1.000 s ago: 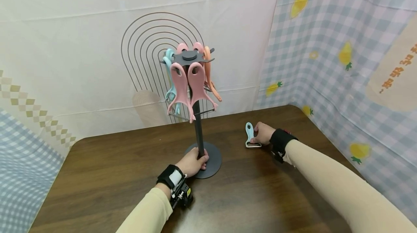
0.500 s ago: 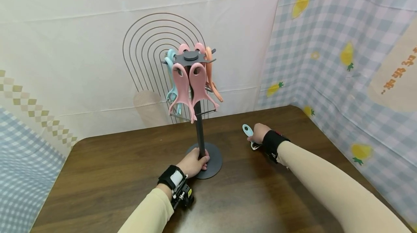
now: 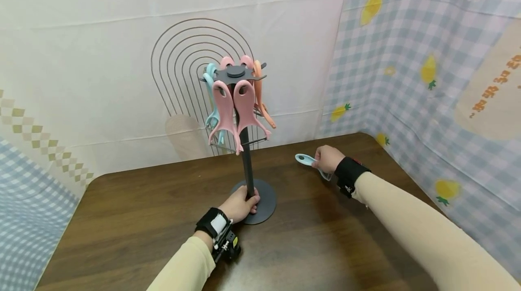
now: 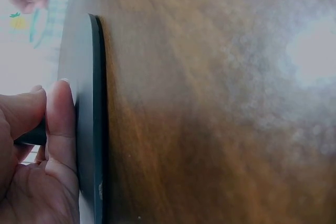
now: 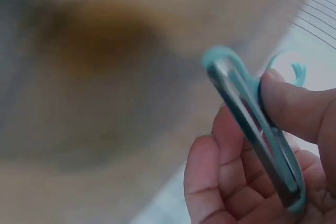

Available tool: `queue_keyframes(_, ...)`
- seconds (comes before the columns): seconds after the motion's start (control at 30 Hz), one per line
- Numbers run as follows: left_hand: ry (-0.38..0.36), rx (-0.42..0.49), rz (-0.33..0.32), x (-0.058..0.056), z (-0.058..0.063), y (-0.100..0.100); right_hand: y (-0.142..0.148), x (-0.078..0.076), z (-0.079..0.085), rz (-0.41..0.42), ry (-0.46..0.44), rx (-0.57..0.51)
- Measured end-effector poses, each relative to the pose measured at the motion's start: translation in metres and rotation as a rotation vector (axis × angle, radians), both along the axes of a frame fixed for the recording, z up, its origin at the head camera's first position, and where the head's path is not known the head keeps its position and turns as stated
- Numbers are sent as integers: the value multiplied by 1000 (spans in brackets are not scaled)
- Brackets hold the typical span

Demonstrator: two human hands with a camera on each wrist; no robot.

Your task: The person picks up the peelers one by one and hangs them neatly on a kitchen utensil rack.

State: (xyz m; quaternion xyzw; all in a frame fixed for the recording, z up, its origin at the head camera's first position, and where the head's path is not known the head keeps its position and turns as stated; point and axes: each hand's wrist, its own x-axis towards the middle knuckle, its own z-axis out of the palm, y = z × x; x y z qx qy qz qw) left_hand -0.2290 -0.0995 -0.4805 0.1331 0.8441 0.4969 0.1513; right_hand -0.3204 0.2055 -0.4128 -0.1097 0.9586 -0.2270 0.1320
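Note:
My left hand [image 3: 240, 205] grips the dark grey post [image 3: 247, 164] of a hanging stand, low down by its round base [image 3: 264, 200]. In the left wrist view, thumb and fingers [image 4: 60, 114] wrap the post just above the base plate [image 4: 86, 129]. My right hand [image 3: 327, 159] pinches a light blue vegetable peeler [image 3: 305, 159] over the right side of the table. Its ringed handle end points left toward the stand. In the right wrist view, the metal blade [image 5: 252, 129] lies across my palm side, with the thumb pressing the handle's neck.
Pink peelers [image 3: 245, 101], a light blue one [image 3: 211, 87] and an orange one [image 3: 260, 87] hang from the stand's top hooks [image 3: 236, 74]. The wooden table [image 3: 154, 205] backs onto a white cloth [image 3: 101, 78]; a checked cloth [image 3: 411, 101] borders its right.
My right hand has picked the blue peeler up from the table and turned it, so its handle end swings from pointing away to pointing left. My left hand keeps its hold on the post.

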Motion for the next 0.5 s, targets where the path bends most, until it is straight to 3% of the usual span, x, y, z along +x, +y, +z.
queue_keyframes(0.27,-4,-7,-2,0,1,-1,-9,4,57,12,95,-182)
queue_keyframes(0.5,-13,-3,-1,1,2,1,-23,17,101,54,205,-529)
